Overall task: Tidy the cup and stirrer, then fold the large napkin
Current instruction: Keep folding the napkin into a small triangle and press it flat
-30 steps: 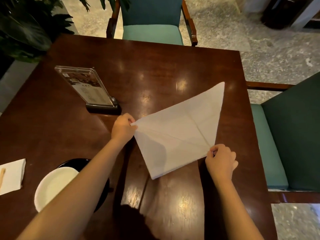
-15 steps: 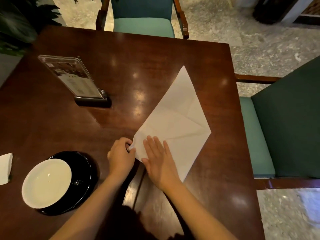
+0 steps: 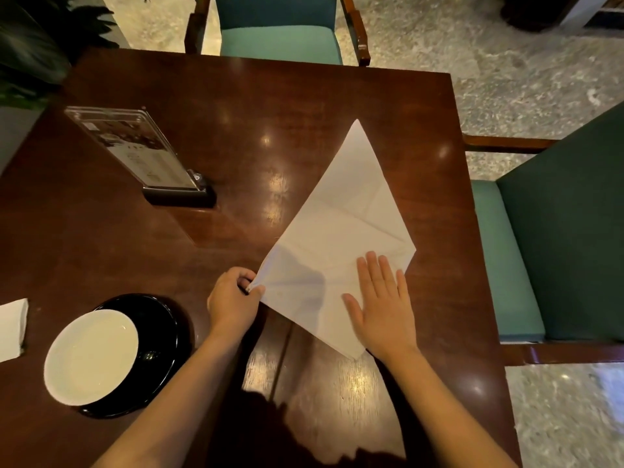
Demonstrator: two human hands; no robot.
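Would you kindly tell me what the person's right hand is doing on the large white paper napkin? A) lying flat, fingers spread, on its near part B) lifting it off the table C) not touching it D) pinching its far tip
A: the right hand lies palm-down with fingers spread on the near part of the large white paper napkin, while the left hand pinches its left corner.

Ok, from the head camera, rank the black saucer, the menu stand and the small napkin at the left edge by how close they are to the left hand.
From the left hand:
1. Black saucer, just left.
2. Menu stand, up and left.
3. Small napkin, far left edge.
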